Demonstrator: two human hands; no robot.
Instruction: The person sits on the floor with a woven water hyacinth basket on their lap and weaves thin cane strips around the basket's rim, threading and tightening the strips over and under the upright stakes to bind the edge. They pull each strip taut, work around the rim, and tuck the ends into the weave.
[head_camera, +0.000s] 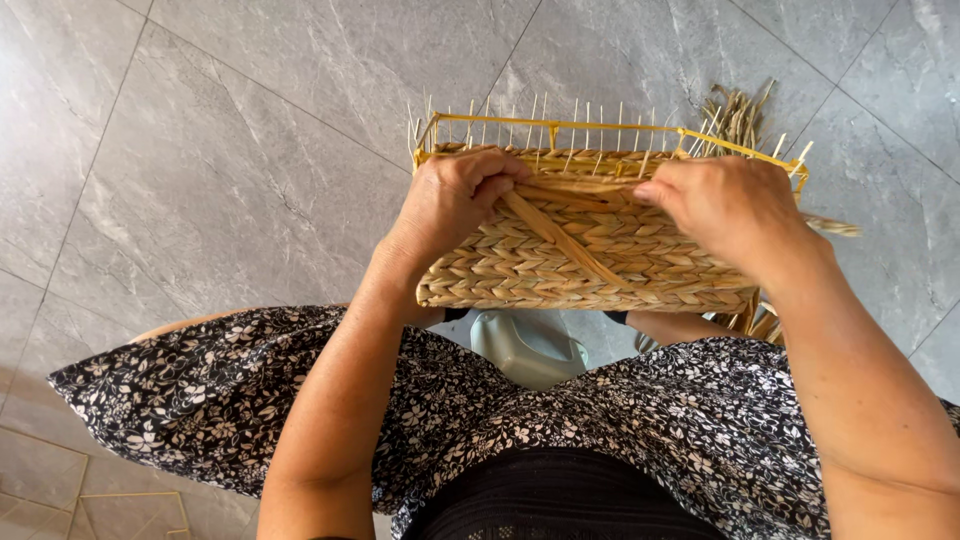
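A half-woven straw basket (590, 262) rests against my knees, its yellow wire frame (600, 128) and thin upright spokes sticking out above the weave. My left hand (452, 198) grips the basket's upper left edge and pinches a flat straw strand (560, 240) that runs diagonally down across the woven side. My right hand (722, 208) holds the upper right part of the weave, fingers closed on the straw near the top row. Loose straw ends (738, 112) fan out behind the far right corner.
Grey marble-look floor tiles (250, 150) lie all around. My lap is covered by a dark floral dress (250, 390). A pale green plastic object (528, 345) sits on the floor between my knees, under the basket.
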